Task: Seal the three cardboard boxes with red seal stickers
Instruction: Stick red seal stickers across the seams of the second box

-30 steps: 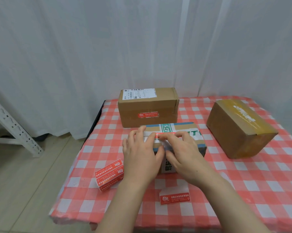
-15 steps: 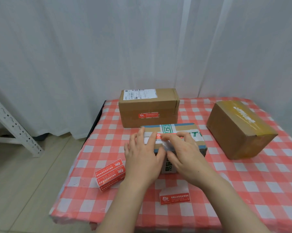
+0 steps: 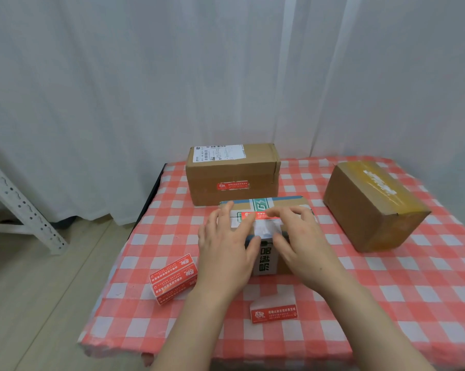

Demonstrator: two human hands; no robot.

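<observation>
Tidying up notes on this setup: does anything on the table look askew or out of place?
Mildly. The right-hand box sits skewed to the table edge, unlike the back box, and shows no red sticker. A loose sticker strip near the front edge has its white part lifting up.

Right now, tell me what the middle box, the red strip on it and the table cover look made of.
Middle box: brown cardboard, matte, with glossy printed tape bands. Red strip: likely a coated paper sticker, slight sheen, printed text. Table cover: probably thin plastic sheet, checked, wrinkled and shiny at its edge.

Red-and-white checked tablecloth, brown boxes
</observation>
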